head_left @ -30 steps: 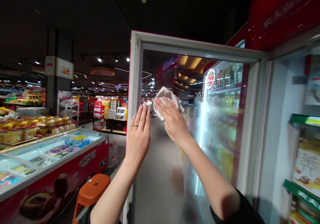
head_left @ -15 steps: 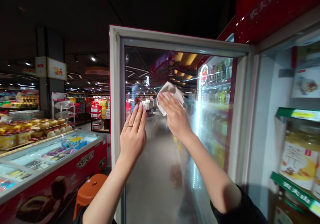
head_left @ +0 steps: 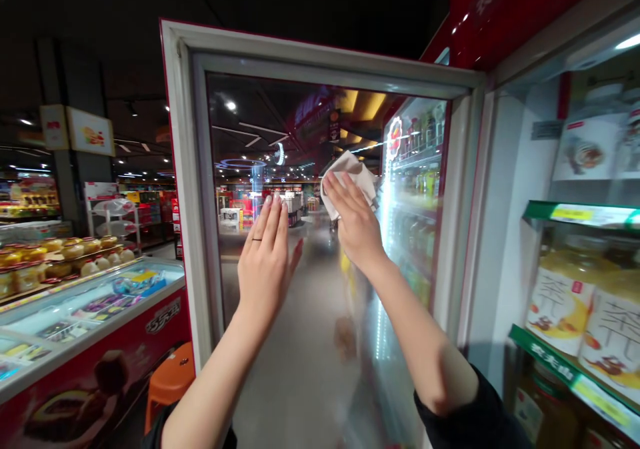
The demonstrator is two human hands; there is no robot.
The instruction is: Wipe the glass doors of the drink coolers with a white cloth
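Note:
A glass fridge door [head_left: 320,52] with a pale frame stands swung out in front of me. Under the fingers of my right hand [head_left: 359,225] is a folded white cloth [head_left: 353,167], pressed flat to the upper middle of the pane. My left hand [head_left: 263,255], with a dark ring on one finger, is stretched out flat at the pane, left of the cloth. Its fingers are straight and hold nothing. Whether its palm touches the glass is hard to tell.
On the right, fridge shelves hold large labelled jars [head_left: 563,302] behind green price strips [head_left: 575,214]. At left are a red chest freezer [head_left: 125,349], an orange stool [head_left: 170,379] and rows of yellow jars [head_left: 73,249]. Reflections of lit shelves show in the pane.
The door sits further left and looks larger in view. Across the glass, my right hand and the cloth have shifted right. My left hand is farther from the door's left edge, its thumb showing.

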